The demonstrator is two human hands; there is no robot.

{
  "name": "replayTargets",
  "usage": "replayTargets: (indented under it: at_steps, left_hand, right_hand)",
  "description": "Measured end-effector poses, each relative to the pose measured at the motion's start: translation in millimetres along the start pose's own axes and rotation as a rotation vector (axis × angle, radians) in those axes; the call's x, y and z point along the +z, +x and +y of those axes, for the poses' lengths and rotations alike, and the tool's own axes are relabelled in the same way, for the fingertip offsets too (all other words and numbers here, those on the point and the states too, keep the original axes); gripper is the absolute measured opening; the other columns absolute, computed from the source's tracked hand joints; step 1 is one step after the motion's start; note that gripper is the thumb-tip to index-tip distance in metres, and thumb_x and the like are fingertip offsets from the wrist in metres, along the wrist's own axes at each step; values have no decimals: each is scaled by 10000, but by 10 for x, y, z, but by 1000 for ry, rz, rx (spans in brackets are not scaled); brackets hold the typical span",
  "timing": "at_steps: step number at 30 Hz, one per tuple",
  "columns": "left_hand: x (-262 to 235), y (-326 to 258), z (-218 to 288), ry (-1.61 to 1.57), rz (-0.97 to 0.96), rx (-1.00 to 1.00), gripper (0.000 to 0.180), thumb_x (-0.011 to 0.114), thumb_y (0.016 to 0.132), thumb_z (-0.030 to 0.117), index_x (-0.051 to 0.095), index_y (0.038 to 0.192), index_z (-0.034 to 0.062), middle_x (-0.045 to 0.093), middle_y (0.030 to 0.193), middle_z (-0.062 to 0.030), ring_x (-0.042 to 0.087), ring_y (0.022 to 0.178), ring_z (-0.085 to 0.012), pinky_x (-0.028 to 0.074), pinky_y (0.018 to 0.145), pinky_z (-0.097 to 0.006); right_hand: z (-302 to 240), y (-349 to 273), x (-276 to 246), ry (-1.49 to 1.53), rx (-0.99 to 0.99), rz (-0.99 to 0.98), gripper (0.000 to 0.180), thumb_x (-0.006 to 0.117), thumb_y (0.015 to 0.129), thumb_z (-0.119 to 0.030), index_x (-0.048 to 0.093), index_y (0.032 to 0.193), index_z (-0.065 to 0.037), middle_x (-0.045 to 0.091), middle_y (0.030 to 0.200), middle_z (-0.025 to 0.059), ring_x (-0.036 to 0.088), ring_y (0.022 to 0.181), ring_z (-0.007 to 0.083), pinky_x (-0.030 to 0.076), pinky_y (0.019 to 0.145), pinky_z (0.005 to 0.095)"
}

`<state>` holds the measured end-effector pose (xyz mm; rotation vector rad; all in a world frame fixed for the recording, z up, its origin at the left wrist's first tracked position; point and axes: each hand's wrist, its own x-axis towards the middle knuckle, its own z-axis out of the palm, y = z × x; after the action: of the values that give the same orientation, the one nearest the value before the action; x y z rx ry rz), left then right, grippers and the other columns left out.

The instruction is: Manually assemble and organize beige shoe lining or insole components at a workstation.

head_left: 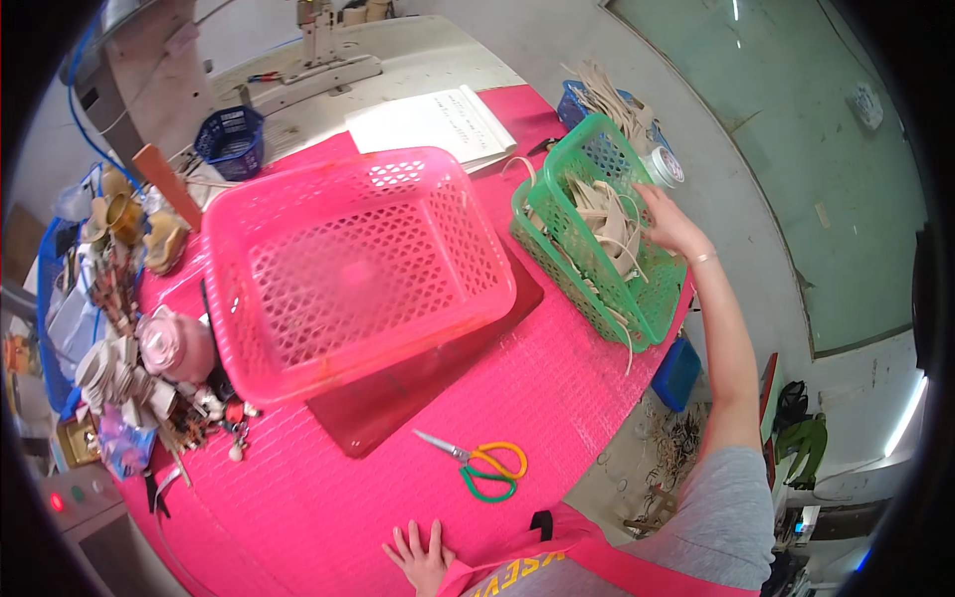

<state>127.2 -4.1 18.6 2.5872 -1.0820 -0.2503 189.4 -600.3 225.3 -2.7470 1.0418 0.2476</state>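
Observation:
My right hand (671,221) reaches out to the far right, its fingers curled over the rim of a green plastic basket (654,308). This basket is tilted and rests on a second green basket (567,269). Beige fabric strips (602,214) lie in the upper one, and thin cords hang over its edge. Some fingertips are hard to make out against the basket wall. Down at the near edge, my left hand (426,559) lies flat on the pink table cover (328,507) with its fingers spread. Scissors (466,456) with one yellow and one green handle lie just beyond it.
A large pink basket (348,373) sits over a dark red flat piece (358,428). Behind it are an open notebook (438,124), a small blue basket (231,149) and a sewing machine (323,70). Clutter surrounds a pink jar (177,343) at left. A white round container (662,169) stands by my right hand.

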Motion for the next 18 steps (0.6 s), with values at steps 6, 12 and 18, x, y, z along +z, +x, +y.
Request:
replayTargets:
  at_steps: [6, 12, 18]
  left_hand:
    - [-123, 82, 83, -46, -105, -61, 523, 519, 706, 249, 428, 1219, 203, 275, 1314, -146, 193, 1222, -401, 135, 953, -602]
    - [-138, 108, 172, -26, -58, -54, 541, 508, 704, 196, 405, 1236, 185, 238, 1339, -148, 163, 1234, -408, 124, 961, -597]
    - [5, 99, 256, 140, 112, -39, 486, 512, 622, 149, 502, 1105, 93, 371, 1216, -156, 275, 1172, -411, 150, 971, -578]
  right_hand:
    - [-497, -122, 236, -809, -507, -138, 1082, 783, 416, -209, 188, 1318, -165, 134, 1383, 127, 185, 1261, 296, 203, 1011, 442]
    - [-300, 627, 186, -737, -598, -473, 1260, 806, 290, -466, 152, 1320, -155, 216, 1356, 128, 150, 1265, 312, 146, 1011, 461]
    - [192, 608, 315, -678, -395, -437, 1006, 799, 330, -459, 399, 1187, -117, 476, 1153, 104, 342, 1148, 318, 126, 986, 474]
